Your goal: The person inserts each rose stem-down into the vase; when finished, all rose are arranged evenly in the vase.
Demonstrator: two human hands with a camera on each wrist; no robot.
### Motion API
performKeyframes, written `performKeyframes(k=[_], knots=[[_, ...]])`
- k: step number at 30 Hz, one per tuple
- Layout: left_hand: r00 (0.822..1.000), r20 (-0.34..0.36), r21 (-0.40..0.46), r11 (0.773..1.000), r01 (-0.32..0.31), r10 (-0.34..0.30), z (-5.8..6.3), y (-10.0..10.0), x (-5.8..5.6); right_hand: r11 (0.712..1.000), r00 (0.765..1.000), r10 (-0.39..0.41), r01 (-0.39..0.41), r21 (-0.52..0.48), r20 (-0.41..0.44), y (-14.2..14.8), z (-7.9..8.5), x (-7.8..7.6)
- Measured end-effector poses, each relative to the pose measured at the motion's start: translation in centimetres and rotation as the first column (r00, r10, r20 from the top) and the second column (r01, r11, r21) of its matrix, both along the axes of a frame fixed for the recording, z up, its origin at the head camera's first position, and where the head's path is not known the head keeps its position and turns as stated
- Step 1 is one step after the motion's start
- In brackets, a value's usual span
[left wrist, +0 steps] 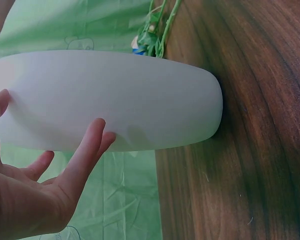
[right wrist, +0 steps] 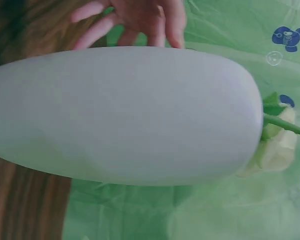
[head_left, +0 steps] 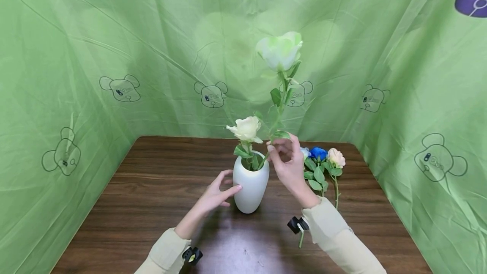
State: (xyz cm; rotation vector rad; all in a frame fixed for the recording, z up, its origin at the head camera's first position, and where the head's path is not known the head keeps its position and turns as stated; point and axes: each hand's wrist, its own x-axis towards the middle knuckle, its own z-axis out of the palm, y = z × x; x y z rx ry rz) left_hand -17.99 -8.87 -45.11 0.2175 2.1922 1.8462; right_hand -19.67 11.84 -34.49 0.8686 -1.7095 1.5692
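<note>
Vase, white and smooth, is standing upright on the brown wooden surface, and a cream rose is rising from its mouth. The person's left grip is touching the side of the vase, with fingers and thumb spread. The right grip is pinching the stem of a tall white-green flower, and this stem is reaching into the same mouth. To the right, a blue flower and a peach flower are lying near each other. Green cloth is hanging behind.
</note>
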Motion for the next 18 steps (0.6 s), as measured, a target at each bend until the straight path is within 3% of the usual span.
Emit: performKeyframes(k=[8,14,18], knots=[[1.000,-0.002,0.005,1.000,-0.002,0.002,0.0,0.0,0.0,0.993,0.993,-0.101,0.105,0.061,-0.063,0.6,0.0,-1.1],[1.000,0.007,0.007,1.000,-0.007,0.007,0.0,0.0,0.0,0.979,0.988,-0.153,0.150,0.141,0.013,0.0,-2.5,-1.4],[1.000,0.006,0.008,1.000,-0.006,0.006,0.1,0.0,0.0,0.959,0.971,-0.231,0.216,0.186,0.064,-0.6,-4.2,-1.0]])
